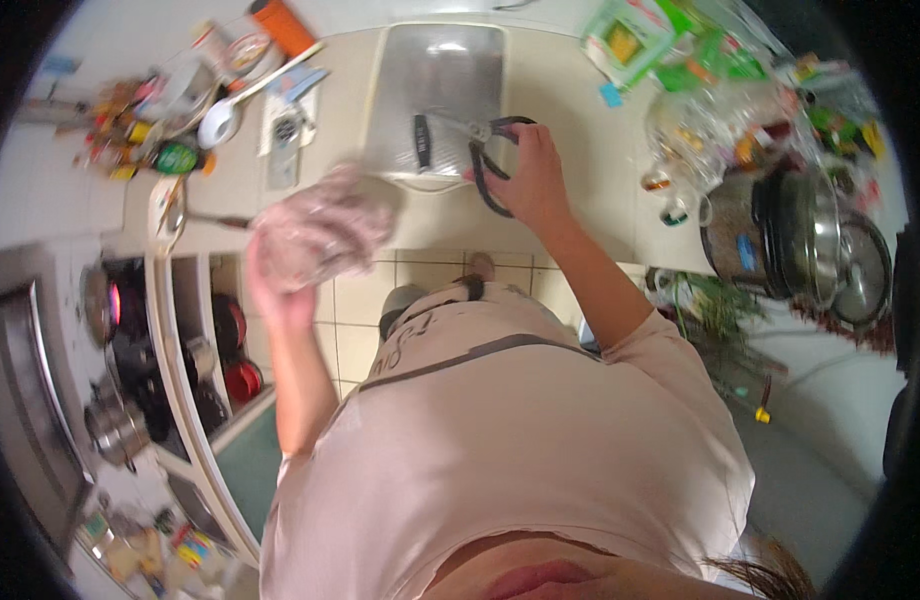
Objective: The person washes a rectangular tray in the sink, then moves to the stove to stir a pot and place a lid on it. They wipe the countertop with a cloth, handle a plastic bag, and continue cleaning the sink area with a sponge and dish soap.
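My left hand [283, 296] is raised left of the board, gripping a crumpled pink cloth [325, 232] that motion blurs. My right hand [531, 180] has fingers at the black handle loops of a pair of scissors [478, 135], held above the near right part of a metal cutting board [445, 71]. The scissors' blades point left and are blurred. Below the blades, a slim black object [422, 142] bearing writing lies on the board; what it is I cannot tell.
On the left of the counter [572, 217] are a white ladle [219, 124], a grater-like tool [283, 150] and several bottles [178, 157]. Plastic bags [700, 120] and a green packet [632, 37] crowd the right, beside a steel pot [767, 232]. Shelves with pans [242, 379] stand at lower left.
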`<move>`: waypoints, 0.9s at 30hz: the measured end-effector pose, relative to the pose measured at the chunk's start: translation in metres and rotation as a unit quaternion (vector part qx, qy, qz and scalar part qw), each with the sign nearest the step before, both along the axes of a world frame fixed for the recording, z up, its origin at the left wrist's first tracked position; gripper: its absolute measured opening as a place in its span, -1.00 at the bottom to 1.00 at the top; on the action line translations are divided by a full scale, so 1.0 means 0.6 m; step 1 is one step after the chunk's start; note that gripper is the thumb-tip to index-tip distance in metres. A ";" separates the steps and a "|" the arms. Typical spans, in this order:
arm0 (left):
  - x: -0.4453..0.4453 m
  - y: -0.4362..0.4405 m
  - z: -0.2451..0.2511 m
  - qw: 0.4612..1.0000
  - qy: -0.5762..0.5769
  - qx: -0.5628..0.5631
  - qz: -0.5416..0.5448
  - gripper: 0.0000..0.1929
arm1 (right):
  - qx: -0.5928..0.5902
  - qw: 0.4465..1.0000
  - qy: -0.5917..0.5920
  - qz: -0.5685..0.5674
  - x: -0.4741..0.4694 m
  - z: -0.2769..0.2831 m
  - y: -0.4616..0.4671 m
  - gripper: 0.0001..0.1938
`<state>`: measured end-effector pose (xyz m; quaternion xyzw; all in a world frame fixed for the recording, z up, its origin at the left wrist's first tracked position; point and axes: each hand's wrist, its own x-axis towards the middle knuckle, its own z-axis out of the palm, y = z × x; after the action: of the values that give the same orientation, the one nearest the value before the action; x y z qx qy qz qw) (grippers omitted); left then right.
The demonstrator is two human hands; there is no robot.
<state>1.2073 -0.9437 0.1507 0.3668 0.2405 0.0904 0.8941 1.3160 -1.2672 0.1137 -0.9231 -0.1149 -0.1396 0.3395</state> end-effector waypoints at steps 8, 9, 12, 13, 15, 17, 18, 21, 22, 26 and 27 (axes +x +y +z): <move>-0.018 -0.078 0.022 0.970 -0.160 -0.168 -0.069 -0.60 | 0.043 0.981 -0.097 0.164 -0.110 0.096 0.159 -0.26; -0.025 -0.079 0.029 0.976 -0.161 -0.134 -0.061 -0.62 | 0.030 0.981 -0.098 0.167 -0.121 0.100 0.166 -0.25; -0.056 -0.060 0.038 0.988 -0.142 -0.047 -0.035 -0.65 | -0.016 0.978 -0.101 0.179 -0.154 0.111 0.189 -0.23; -0.067 -0.056 0.042 0.991 -0.131 -0.022 -0.026 -0.66 | -0.036 0.976 -0.101 0.187 -0.165 0.110 0.196 -0.22; -0.085 -0.039 0.035 0.991 -0.130 0.015 0.003 -0.78 | -0.078 0.972 -0.101 0.199 -0.191 0.108 0.213 -0.21; -0.097 -0.004 0.003 0.989 -0.123 0.087 0.004 -0.84 | -0.121 0.966 -0.106 0.203 -0.216 0.105 0.235 -0.20; -0.103 -0.001 0.009 0.991 -0.104 0.080 0.033 -0.94 | -0.124 0.966 -0.095 0.207 -0.226 0.102 0.241 -0.21; -0.127 0.006 0.016 0.991 -0.114 0.051 0.047 -0.98 | -0.146 0.963 -0.074 0.214 -0.254 0.102 0.251 -0.23; -0.135 0.013 0.013 0.991 -0.103 0.038 0.072 -0.98 | -0.161 0.960 -0.076 0.215 -0.263 0.111 0.251 -0.23; -0.176 0.168 -0.036 0.974 -0.076 0.139 0.163 -0.84 | -0.192 0.973 0.009 0.128 -0.277 0.127 0.205 -0.21; -0.192 0.173 0.003 0.974 0.011 0.150 0.170 -0.78 | -0.177 0.975 -0.017 0.134 -0.280 0.135 0.199 -0.22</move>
<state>1.0922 -0.8399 0.1525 0.4515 0.2933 0.2720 0.7976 1.1480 -1.1480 0.1948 -0.9423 -0.2661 -0.0864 0.1839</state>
